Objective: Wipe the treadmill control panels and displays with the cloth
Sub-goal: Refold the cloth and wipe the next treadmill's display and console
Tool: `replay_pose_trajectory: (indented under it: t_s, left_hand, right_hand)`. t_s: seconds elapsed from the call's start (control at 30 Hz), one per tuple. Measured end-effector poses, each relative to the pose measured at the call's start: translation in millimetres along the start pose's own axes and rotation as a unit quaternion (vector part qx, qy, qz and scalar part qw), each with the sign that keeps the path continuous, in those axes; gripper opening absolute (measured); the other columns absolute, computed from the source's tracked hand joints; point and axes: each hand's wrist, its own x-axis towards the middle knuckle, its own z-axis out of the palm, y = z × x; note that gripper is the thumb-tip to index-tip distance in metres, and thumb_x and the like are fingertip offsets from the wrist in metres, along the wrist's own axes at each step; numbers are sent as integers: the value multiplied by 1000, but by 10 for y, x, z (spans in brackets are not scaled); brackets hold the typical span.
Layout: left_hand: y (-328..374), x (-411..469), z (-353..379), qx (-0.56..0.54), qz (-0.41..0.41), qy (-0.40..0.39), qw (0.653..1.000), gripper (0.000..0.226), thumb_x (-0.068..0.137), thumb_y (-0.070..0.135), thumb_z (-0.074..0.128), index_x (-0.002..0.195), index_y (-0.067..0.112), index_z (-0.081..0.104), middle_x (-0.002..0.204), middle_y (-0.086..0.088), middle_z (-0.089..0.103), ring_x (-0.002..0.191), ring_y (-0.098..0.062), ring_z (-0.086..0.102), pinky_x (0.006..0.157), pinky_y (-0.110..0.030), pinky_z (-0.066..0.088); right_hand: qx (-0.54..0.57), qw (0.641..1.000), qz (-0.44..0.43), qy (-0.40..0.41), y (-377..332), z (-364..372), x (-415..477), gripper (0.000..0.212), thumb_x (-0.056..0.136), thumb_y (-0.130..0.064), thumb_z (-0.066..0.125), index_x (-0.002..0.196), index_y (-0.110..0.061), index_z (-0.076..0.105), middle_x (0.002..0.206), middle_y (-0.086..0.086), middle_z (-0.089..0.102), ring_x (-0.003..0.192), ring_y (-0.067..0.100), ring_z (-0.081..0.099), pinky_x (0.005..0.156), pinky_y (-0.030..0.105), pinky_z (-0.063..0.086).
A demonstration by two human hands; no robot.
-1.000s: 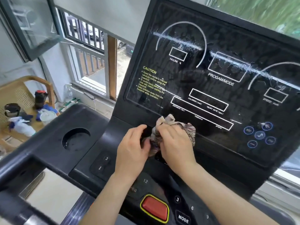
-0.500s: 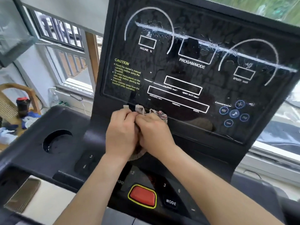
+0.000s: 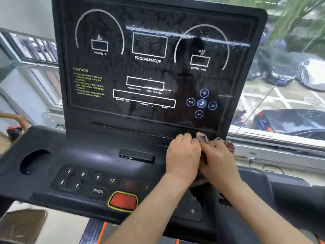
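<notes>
The left hand [image 3: 182, 155] and right hand [image 3: 219, 162] grip the bunched cloth [image 3: 228, 145] at five o'clock below the display [image 3: 158, 71]. Streaks near twelve o'clock suggest wiping is unfinished.

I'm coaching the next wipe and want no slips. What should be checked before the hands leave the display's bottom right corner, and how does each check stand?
1. Grip on the cloth: ok. The left hand and right hand both hold it bunched between them.
2. Cloth pressed against the panel: cannot tell, because the hands hide the contact.
3. Display clean: not ok. A whitish streak crosses its upper part.
4. Red button clear of the hands: ok. It lies apart from them, lower and to the left.
5. Number keys wiped: cannot tell.
</notes>
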Motion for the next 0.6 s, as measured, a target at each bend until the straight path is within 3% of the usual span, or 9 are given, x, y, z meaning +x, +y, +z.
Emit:
replay_pose_trajectory:
  t_s: [0.07,0.13,0.2,0.27,0.33,0.43,0.5,0.6]
  left_hand:
    - [-13,-109,26,-5,-4,-18,1000,29,51,6,81,56,16,54,60,-1,48,55,-21,48,49,-31,38]
    - [-88,-213,0,-42,-19,-15,999,22,58,11,80,59,15,58,62,-1,49,57,-21,49,48,-31,39]
    - [-168,-234,-93,-92,-39,-4,995,10,74,21,68,69,15,62,71,0,53,66,-20,52,54,-32,43]
    - [-228,-172,-263,-146,-65,8,987,16,82,28,55,76,15,62,79,1,56,74,-18,52,64,-30,43]
    - [-326,-112,-459,-206,-114,4,972,12,85,28,55,79,18,59,75,6,60,70,-14,55,66,-29,42]
    - [-532,-94,-658,-280,-179,-3,943,10,88,23,60,78,24,57,60,5,59,56,-8,53,55,-20,38]
    - [-687,-84,-727,-293,-222,26,930,13,86,24,64,74,26,59,60,3,60,54,-8,52,54,-18,38]
    - [-816,-28,-698,-267,-268,-19,925,14,85,31,64,72,27,63,60,4,61,58,-7,54,55,-20,40]
  right_hand:
    - [11,1000,-10,-24,13,17,-58,26,61,8,70,76,-13,67,64,-7,59,67,23,51,58,24,38]
    - [48,998,-40,-18,-28,13,-23,22,67,6,62,76,-13,70,71,-6,65,73,24,54,67,26,40]
    - [91,995,-48,16,-117,-37,53,23,70,3,56,78,-12,71,79,-5,69,79,22,56,75,26,43]
    - [150,988,-12,41,-207,-104,130,24,72,-2,54,83,-14,71,85,-8,69,84,15,58,78,25,45]
    - [221,975,26,27,-278,-166,202,28,70,-5,53,88,-18,70,89,-13,68,88,6,60,80,22,47]
    - [266,963,25,18,-271,-239,223,32,71,1,51,92,-15,69,93,-11,66,91,6,62,80,20,47]
    - [311,945,94,42,-194,-259,188,32,74,0,49,89,-20,68,88,-11,67,85,8,63,75,19,46]
    - [350,912,204,57,-113,-163,151,31,77,-6,47,79,-30,66,80,-11,67,76,9,62,70,22,45]
